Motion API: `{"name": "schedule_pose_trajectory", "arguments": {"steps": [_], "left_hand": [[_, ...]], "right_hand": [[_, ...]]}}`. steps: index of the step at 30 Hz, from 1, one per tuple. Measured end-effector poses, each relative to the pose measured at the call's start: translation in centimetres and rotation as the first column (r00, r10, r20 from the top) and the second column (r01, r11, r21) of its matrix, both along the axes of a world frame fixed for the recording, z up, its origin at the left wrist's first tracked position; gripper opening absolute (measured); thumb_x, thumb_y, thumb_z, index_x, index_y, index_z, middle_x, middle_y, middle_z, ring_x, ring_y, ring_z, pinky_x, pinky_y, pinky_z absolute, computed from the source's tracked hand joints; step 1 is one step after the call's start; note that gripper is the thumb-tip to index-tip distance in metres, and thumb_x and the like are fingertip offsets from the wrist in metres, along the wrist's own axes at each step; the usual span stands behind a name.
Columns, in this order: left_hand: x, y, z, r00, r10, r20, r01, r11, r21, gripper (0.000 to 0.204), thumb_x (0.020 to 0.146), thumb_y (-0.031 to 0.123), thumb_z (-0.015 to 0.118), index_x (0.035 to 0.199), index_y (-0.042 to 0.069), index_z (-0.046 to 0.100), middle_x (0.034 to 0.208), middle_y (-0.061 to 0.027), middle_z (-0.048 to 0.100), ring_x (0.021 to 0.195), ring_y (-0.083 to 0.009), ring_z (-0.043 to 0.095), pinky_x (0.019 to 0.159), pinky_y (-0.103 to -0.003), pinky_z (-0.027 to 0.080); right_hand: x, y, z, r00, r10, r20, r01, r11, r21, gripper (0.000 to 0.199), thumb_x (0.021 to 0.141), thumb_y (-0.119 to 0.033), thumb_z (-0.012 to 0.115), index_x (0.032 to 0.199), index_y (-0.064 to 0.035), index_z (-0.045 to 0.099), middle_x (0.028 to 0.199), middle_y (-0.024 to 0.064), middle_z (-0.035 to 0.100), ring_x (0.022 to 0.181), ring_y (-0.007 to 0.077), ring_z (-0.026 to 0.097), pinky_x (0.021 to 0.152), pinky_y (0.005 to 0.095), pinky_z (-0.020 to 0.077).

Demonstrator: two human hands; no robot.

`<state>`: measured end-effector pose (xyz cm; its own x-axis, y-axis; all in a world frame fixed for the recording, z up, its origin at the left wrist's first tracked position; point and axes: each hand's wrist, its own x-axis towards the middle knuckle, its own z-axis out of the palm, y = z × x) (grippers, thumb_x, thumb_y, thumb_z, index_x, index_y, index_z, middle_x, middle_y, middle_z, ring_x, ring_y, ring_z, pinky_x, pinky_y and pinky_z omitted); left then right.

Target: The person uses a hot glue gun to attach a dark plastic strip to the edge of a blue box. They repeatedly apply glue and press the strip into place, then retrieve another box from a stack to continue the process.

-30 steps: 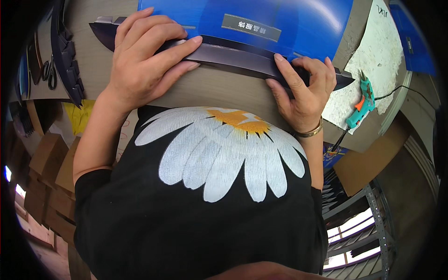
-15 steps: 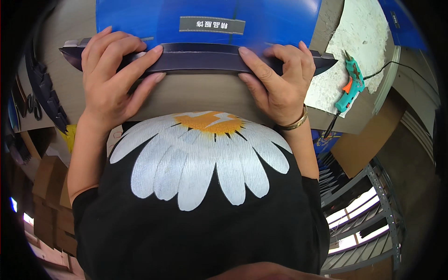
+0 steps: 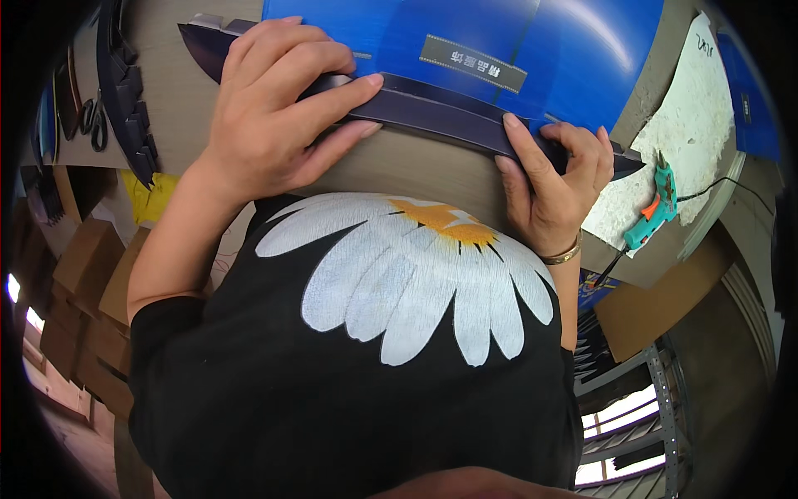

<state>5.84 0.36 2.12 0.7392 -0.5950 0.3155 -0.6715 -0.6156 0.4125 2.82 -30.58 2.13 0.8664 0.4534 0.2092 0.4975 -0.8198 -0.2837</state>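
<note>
A long dark purple strip [image 3: 440, 116] with a folded upper edge and pointed ends runs along the near edge of a glossy blue sheet or panel [image 3: 573, 75]. Near its left part, my left hand [image 3: 266, 116] is closed on the strip, index finger on top and thumb at the lower edge. Farther right, my right hand [image 3: 557, 183] grips it the same way, its other fingers curled at the blue edge. Both palms and the strip's parts beneath them are hidden. A grey label [image 3: 474, 64] lies on the blue surface.
Right of my right hand, a teal glue gun [image 3: 652, 208] with an orange trigger and a cord lies by a white glue-spotted sheet [image 3: 682, 125]. Left are more dark notched strips [image 3: 123, 91] and scissors [image 3: 98, 126]. Cardboard boxes [image 3: 91, 266] stand at lower left, a metal rack [image 3: 665, 399] at lower right.
The whole view has turned, so the strip and blue sheet now slope down to the right and sit farther right. Both hands keep their hold on the strip.
</note>
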Motion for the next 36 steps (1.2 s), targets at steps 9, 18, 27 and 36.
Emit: {"name": "schedule_pose_trajectory", "arguments": {"steps": [9, 18, 27, 36], "left_hand": [[0.2, -0.2, -0.2, 1.000, -0.004, -0.004, 0.004, 1.000, 0.002, 0.042, 0.066, 0.019, 0.083, 0.106, 0.010, 0.076, 0.103, -0.0080, 0.064, 0.100, -0.0276, 0.060, 0.096, -0.049, 0.045], [0.0, -0.9, 0.4, 1.000, 0.012, -0.001, -0.012, 0.997, 0.071, 0.043, 0.067, 0.018, 0.083, 0.109, 0.008, 0.076, 0.103, -0.0087, 0.064, 0.102, -0.0298, 0.058, 0.098, -0.048, 0.044], [0.0, -1.1, 0.5, 1.000, -0.005, -0.014, 0.007, 0.993, 0.121, 0.045, 0.069, 0.019, 0.082, 0.113, 0.013, 0.077, 0.103, -0.0081, 0.060, 0.100, -0.0278, 0.055, 0.099, -0.048, 0.044], [-0.1, -1.4, -0.1, 1.000, 0.021, 0.013, -0.022, 0.998, 0.060, 0.044, 0.070, 0.023, 0.082, 0.113, 0.014, 0.076, 0.100, -0.0073, 0.059, 0.096, -0.0275, 0.053, 0.094, -0.046, 0.044]], "right_hand": [[0.1, -0.1, 0.0, 1.000, 0.004, 0.006, -0.004, 1.000, 0.024, 0.039, 0.072, -0.028, 0.080, 0.111, -0.0250, 0.076, 0.101, 0.0041, 0.060, 0.098, 0.0251, 0.056, 0.101, 0.0514, 0.0371], [0.1, -0.2, -0.5, 1.000, -0.001, 0.017, 0.000, 0.998, 0.066, 0.044, 0.071, -0.029, 0.081, 0.114, -0.0270, 0.074, 0.101, 0.0018, 0.060, 0.098, 0.0237, 0.055, 0.101, 0.0500, 0.0363], [0.0, -0.3, -0.7, 1.000, -0.011, 0.004, 0.010, 0.997, 0.077, 0.047, 0.069, -0.028, 0.082, 0.115, -0.0278, 0.074, 0.102, 0.0010, 0.060, 0.100, 0.0234, 0.055, 0.102, 0.0504, 0.0358], [0.1, -0.2, -0.1, 1.000, -0.018, -0.023, 0.019, 0.999, 0.035, 0.040, 0.072, -0.028, 0.080, 0.112, -0.0251, 0.076, 0.102, 0.0037, 0.060, 0.100, 0.0251, 0.056, 0.102, 0.0515, 0.0366]]}}
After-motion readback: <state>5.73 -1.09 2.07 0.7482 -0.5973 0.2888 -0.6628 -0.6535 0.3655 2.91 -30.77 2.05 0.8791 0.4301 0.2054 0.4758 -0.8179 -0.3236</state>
